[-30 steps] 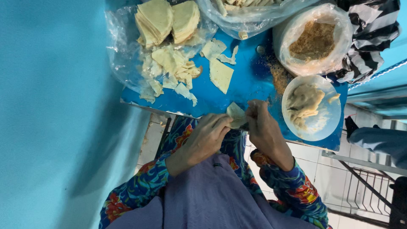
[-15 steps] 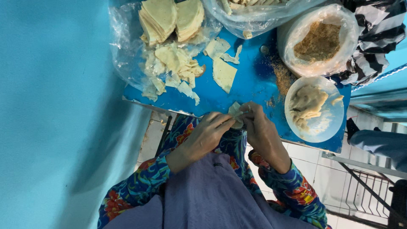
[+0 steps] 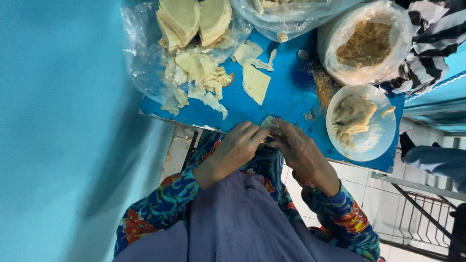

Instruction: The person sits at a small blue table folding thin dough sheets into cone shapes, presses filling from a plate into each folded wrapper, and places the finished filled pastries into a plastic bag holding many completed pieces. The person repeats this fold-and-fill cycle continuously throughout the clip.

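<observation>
Fingers of my left hand and right hand pinch one small dough wrapper between them at the blue table edge.

- Soft, even daylight fills the view; colours read bright and saturated.
- A broad soft shadow darkens the blue wall just left of the worktop.
- Mild glare sits on the clear plastic sheet at the worktop's far-left corner.
- Focus is fairly sharp on the worktop; the fingertips at its near edge are slightly smeared.
- Wide-angle stretching bends lines beyond the worktop's right end.
</observation>
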